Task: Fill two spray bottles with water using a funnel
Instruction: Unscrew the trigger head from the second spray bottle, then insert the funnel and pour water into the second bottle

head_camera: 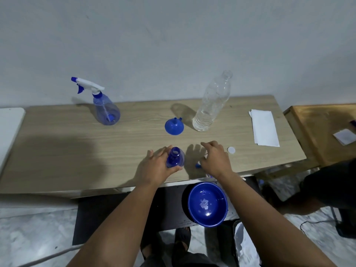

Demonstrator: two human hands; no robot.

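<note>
My left hand (157, 165) grips an uncapped blue spray bottle (175, 158) standing near the table's front edge. My right hand (215, 158) hovers just right of it, fingers loosely spread over a blue and white spray head (198, 166) that is mostly hidden beneath it. A blue funnel (174, 126) lies upside down in the middle of the table. Right of the funnel stands an open clear water bottle (212, 102) with a little water. A second spray bottle (105, 106), its trigger head on, stands at the back left.
A white cap (231, 150) lies right of my right hand. Folded white paper (264, 127) sits at the table's right end. A blue bowl (208, 204) rests below the front edge. A wooden side table (317, 132) stands to the right.
</note>
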